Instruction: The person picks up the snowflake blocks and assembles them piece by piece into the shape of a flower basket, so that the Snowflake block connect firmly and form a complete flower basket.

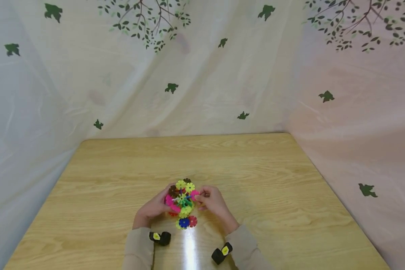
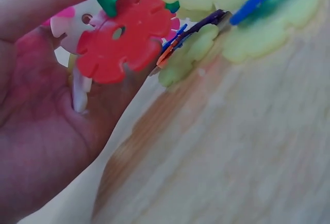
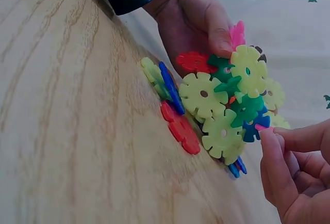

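A cluster of interlocked, notched plastic discs in yellow, green, pink, red, blue and brown [image 1: 181,198] is held just above the table. My left hand [image 1: 157,204] grips its left side; in the left wrist view a red disc [image 2: 121,38] lies against the palm of that hand [image 2: 46,121]. On the right side, my right hand [image 1: 214,204] pinches a pink disc [image 1: 195,194]. The right wrist view shows the thumb and forefinger of this hand [image 3: 304,167] on a pink edge beside a blue disc [image 3: 253,127]. Blue and red discs stick out at the bottom.
The wooden table [image 1: 256,180] extends around both hands. Behind it and at the sides hang pale curtains [image 1: 202,67] with a leaf print. A black strap device [image 1: 160,238] sits on the left wrist, another [image 1: 221,253] on the right.
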Demonstrator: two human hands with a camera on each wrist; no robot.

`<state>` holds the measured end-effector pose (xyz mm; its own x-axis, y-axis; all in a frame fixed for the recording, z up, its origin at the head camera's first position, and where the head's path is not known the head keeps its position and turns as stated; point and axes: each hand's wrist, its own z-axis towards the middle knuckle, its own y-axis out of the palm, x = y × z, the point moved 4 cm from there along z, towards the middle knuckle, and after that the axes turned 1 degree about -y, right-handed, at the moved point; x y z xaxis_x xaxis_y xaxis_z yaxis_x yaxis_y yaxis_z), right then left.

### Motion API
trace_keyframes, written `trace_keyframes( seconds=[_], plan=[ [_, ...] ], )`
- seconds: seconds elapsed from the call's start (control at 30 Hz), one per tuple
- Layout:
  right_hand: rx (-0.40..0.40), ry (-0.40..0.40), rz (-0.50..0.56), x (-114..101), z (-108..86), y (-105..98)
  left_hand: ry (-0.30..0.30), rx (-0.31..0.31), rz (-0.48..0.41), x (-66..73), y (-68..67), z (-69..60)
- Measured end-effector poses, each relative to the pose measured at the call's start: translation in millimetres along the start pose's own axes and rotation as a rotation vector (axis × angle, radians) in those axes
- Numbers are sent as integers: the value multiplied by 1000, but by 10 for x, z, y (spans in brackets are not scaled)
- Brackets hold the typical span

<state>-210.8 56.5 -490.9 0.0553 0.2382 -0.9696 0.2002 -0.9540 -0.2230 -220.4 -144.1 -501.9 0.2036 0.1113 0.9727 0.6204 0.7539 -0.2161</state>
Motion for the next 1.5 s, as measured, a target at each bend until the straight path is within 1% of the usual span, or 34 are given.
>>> trace_keyframes(
  seconds=[0.2, 0.37, 0.43, 0.5, 0.6, 0.67, 0.73, 0.87, 0.93, 1.13, 1.33, 1.5],
  plan=[
    [-23, 12, 12, -51, -7, -10, 0, 33, 14, -12, -5, 1],
    [-15, -7, 22, -147, 20, -82, -44, 55, 6, -21, 5, 35],
    [-8, -19, 9, -185, 43, -117, -48, 57, 3, -18, 8, 48],
    [1, -25, -8, -216, 69, -148, -18, 45, -10, -7, 13, 65],
    [3, -26, -36, -242, 109, -174, 50, 22, -14, 15, 15, 85],
    [-4, -25, -49, -248, 134, -173, 67, 14, -15, 22, 17, 86],
    [-11, -19, -55, -253, 159, -163, 53, 23, 4, 18, 13, 74],
    [-8, -9, -71, -285, 195, -139, -9, 44, 21, -5, 1, 39],
    [-3, 0, -71, -303, 204, -133, -20, 42, 18, -9, -1, 34],
    [4, -6, -70, -310, 211, -127, -34, 50, 1, -4, -4, 40],
    [13, -9, -46, -320, 178, -118, -24, 74, 20, -23, -28, 40],
    [13, -7, -52, -271, 192, -116, -24, 79, 8, -26, -33, 38]
  ],
)
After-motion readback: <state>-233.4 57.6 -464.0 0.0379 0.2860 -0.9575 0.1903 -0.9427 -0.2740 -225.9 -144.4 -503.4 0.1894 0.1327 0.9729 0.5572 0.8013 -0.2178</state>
